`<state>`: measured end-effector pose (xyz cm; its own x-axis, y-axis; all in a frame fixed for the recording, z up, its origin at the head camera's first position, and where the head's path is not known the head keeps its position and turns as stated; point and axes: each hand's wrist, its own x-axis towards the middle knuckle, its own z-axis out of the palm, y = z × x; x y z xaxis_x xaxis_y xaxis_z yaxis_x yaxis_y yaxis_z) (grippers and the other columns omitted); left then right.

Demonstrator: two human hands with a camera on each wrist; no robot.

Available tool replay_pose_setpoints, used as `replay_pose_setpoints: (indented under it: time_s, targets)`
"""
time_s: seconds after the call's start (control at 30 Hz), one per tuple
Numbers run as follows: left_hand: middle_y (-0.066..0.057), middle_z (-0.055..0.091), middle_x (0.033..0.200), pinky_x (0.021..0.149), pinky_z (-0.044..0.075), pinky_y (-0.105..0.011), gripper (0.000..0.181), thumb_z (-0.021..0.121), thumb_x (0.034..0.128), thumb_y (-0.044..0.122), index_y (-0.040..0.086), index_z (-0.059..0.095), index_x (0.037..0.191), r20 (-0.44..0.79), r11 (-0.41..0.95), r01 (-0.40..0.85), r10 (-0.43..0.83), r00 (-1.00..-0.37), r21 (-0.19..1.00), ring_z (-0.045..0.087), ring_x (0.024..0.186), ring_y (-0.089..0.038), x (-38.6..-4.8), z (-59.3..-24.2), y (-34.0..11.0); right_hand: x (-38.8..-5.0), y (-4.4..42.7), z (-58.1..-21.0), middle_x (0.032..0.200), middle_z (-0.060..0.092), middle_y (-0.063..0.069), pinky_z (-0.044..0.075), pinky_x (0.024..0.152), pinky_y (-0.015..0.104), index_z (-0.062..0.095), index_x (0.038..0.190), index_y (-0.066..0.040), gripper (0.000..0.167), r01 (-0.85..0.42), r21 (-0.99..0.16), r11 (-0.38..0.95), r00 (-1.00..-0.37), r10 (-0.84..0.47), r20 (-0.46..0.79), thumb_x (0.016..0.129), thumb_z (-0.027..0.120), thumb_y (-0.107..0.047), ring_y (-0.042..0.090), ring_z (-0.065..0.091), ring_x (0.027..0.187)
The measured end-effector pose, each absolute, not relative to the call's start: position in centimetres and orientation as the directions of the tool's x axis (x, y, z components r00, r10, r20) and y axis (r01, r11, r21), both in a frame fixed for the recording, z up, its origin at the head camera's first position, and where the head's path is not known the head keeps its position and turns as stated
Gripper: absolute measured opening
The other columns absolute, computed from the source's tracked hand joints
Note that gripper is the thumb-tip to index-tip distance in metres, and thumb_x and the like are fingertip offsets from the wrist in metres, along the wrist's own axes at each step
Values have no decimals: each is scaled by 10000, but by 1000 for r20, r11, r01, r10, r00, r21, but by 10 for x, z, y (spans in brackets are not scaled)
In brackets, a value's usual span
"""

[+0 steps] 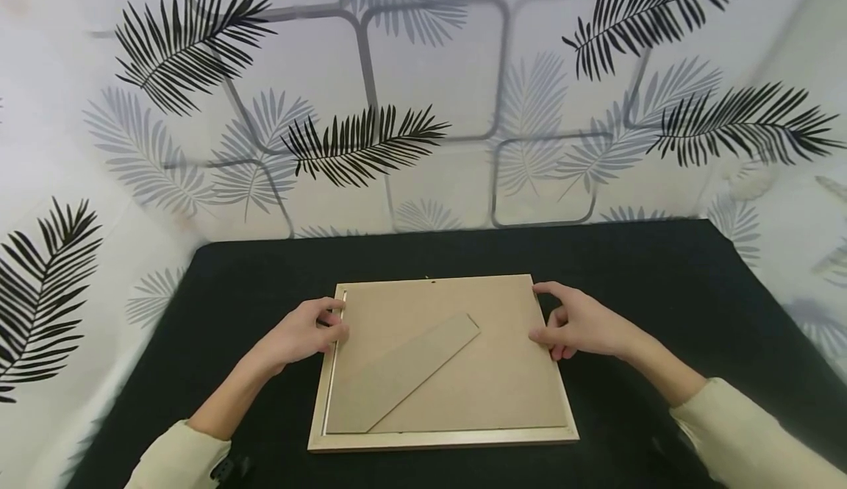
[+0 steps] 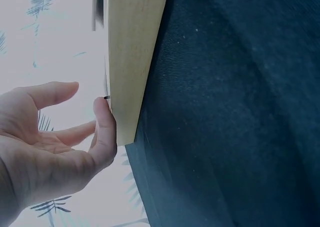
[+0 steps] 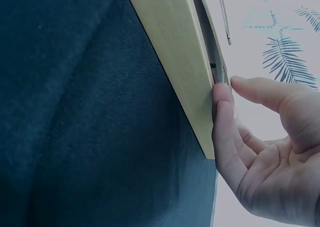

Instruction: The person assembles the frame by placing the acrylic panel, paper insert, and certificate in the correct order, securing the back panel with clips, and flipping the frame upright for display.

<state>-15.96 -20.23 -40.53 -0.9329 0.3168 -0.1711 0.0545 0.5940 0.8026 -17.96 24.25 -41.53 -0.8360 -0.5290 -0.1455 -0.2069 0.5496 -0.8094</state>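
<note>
A light wooden picture frame (image 1: 443, 441) lies back side up, holding a tan backing board (image 1: 503, 371) with a slanted stand flap (image 1: 410, 364). At its upper left edge, my left hand (image 1: 301, 334) touches the rim with a fingertip; in the left wrist view the thumb of this hand (image 2: 60, 147) is apart from the frame (image 2: 132, 62), near a small dark tab (image 2: 107, 97). My right hand (image 1: 582, 323) pinches the board's right edge. The right wrist view shows that hand (image 3: 270, 152) beside a gap between board and frame (image 3: 175, 47), with a dark tab (image 3: 213, 65) inside.
Black cloth (image 1: 265, 261) covers the table under the frame. Behind it hangs a pale curtain (image 1: 430, 70) with leaf prints. A dark object (image 1: 225, 469) shows by the left sleeve (image 1: 179, 459); the right sleeve (image 1: 741, 430) reaches in from the lower right.
</note>
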Motion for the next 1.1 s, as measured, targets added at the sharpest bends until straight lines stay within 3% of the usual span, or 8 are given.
replay_pose_setpoints:
  time_s: [0.27, 0.87, 1.1]
  targets:
    - [-188, 631, 1153, 775, 584, -422, 416, 626, 1006, 98, -87, 531, 1366, -171, 573, 43, 315, -933, 818, 638, 982, -278, -160, -406, -205, -181, 240, -410, 668, 652, 51, 578, 551, 356, 264, 1480, 150, 812, -230, -800, 554, -821, -552, -147, 928, 770, -164, 241, 659, 596]
    - [-197, 576, 1153, 815, 582, -399, 445, 591, 1018, 84, -118, 467, 1394, -172, 487, -3, 302, -938, 873, 634, 919, -270, -160, -414, -211, -182, 244, -414, 679, 648, 37, 560, 570, 320, 277, 1477, 159, 797, -261, -804, 534, -790, -596, -139, 926, 771, -138, 222, 635, 613]
    - [-173, 605, 1151, 843, 574, -446, 447, 617, 992, 89, -67, 499, 1393, -194, 502, -14, 309, -931, 865, 641, 981, -276, -167, -413, -217, -187, 249, -411, 712, 653, 0, 552, 579, 320, 487, 1370, 133, 603, -334, -753, 567, -803, -590, -88, 934, 763, -180, 195, 638, 627]
